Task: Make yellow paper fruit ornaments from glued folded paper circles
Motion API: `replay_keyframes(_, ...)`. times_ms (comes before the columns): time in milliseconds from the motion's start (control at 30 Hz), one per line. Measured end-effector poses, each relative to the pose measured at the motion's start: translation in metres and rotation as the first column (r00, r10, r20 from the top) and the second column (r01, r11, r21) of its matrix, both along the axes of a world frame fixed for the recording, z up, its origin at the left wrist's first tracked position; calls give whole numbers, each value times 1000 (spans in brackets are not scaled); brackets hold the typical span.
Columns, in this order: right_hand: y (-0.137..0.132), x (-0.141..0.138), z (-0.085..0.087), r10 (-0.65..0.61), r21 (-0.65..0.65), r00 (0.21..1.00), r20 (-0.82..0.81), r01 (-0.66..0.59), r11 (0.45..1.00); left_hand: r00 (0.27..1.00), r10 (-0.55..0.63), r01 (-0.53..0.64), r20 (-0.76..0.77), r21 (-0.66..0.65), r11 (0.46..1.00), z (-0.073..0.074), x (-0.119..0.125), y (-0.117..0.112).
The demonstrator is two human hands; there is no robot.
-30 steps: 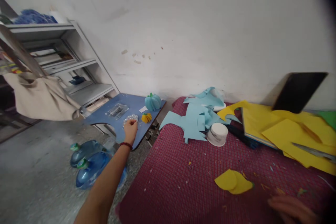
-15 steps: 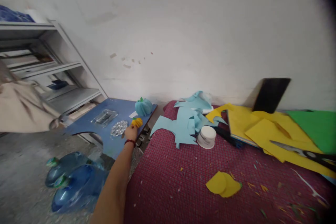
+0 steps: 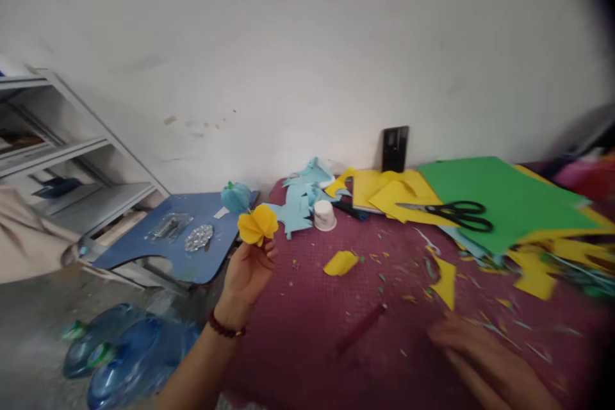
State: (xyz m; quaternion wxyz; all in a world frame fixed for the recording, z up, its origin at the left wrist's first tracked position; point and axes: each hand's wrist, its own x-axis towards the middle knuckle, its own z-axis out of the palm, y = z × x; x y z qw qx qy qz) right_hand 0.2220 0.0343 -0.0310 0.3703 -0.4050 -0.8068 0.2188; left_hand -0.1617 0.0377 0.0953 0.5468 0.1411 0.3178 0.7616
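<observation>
My left hand holds a yellow paper pumpkin from below, between thumb and fingers, raised near the gap between the two tables. Behind it on the blue table sits a light blue paper pumpkin with a green stem. My right hand is low over the maroon cloth at the lower right, smeared by motion, so its fingers are unclear. Nearby lie a folded yellow paper piece, a dark red pen-like stick and a yellow scrap.
Black-handled scissors rest on yellow and green sheets. A white cup stands beside light blue paper cutouts. A dark phone-like slab leans against the wall. Large blue water bottles lie on the floor.
My left hand has lifted the yellow pumpkin off the blue table and brought it closer. My right hand has come into view. The camera has turned right.
</observation>
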Motion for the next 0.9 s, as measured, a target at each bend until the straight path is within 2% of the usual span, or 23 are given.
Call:
replay_keyframes(100, -4, -8, 39, 101, 119, 986, -135, -85, 989, 987, -144, 139, 78, 65, 988, 10, 69, -22)
replay_keyframes(200, -13, -16, 75, 108, 215, 942, -316, -40, 976, 957, -250, 234, 145, 120, 965, 13, 134, -42)
replay_keyframes(300, -26, -10, 95, 90, 217, 902, -422, 4, 976, 905, -361, 340, 226, 127, 932, 10, 190, -61)
replay_keyframes(400, -40, 8, 104, 79, 264, 867, -492, 62, 962, 840, -460, 448, 288, 112, 887, 4, 231, -79)
replay_keyframes(500, -56, 26, 108, 68, 302, 846, -528, 112, 947, 781, -533, 536, 324, 89, 839, -1, 258, -95)
replay_keyframes(633, -81, 42, 112, 70, 337, 852, -519, 129, 933, 740, -574, 591, 350, 68, 804, -7, 280, -117)
replay_keyframes(767, -98, 48, 107, 44, 383, 903, -428, 137, 914, 742, -560, 592, 369, 33, 806, -13, 288, -130)
replay_keyframes(900, -101, 46, 97, -5, 435, 944, -331, 157, 887, 757, -549, 590, 353, -10, 807, -21, 289, -134)
